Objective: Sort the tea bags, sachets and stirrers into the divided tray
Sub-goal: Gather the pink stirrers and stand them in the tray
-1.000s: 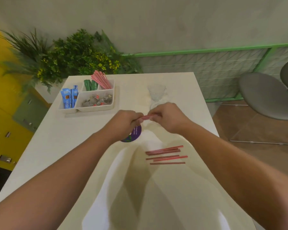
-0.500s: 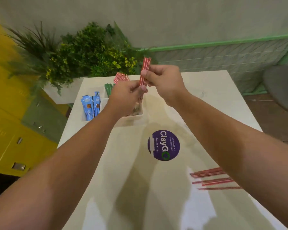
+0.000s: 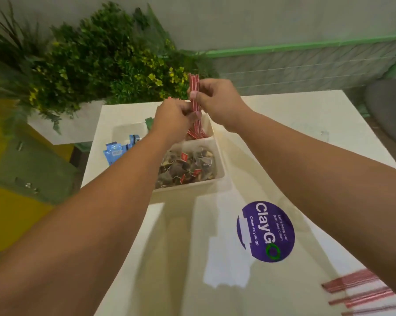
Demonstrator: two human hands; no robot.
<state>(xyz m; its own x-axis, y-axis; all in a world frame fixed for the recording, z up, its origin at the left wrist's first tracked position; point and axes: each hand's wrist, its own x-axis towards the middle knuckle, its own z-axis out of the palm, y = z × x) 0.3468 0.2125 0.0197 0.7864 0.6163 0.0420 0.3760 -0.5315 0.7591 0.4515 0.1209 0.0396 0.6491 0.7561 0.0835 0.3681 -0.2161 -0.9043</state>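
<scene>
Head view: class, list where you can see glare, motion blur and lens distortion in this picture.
In the head view, glare whitens the table near the purple sticker; the loose stirrers at bottom right are smeared by blur; the green rail bows from wide-angle distortion.

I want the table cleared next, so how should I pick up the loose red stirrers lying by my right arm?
The loose stirrers lie thin, flat and roughly parallel on the table. Probably come from above at their left ends, which lie close together: slide them into a bunch, then pinch across it once the stirrer bundle is set down.
</scene>
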